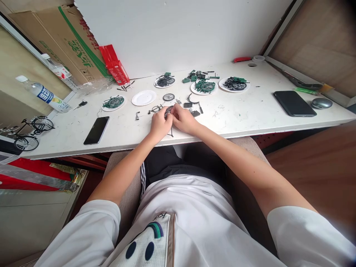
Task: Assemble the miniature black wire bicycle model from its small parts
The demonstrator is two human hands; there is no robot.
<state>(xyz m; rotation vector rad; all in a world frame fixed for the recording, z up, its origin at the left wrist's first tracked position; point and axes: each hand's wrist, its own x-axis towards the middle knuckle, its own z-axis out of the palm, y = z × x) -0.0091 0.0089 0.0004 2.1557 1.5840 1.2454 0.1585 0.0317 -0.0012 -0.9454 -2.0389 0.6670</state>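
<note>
Near the front of the white table, my left hand and my right hand meet with fingers closed around a small dark model bicycle wheel. My fingers hide much of it. Behind them lies another spoked wheel. A thin model bicycle frame is just left of my left hand, with a small dark part farther left. To the right of my hands are a curved mudguard-like part and black blocky parts. A thin dark piece sticks out below my hands.
Paper plates with green and black model parts stand behind, among them a right-hand plate. A bare plate, a phone and an assembled model bicycle are left. A black case and mouse lie right.
</note>
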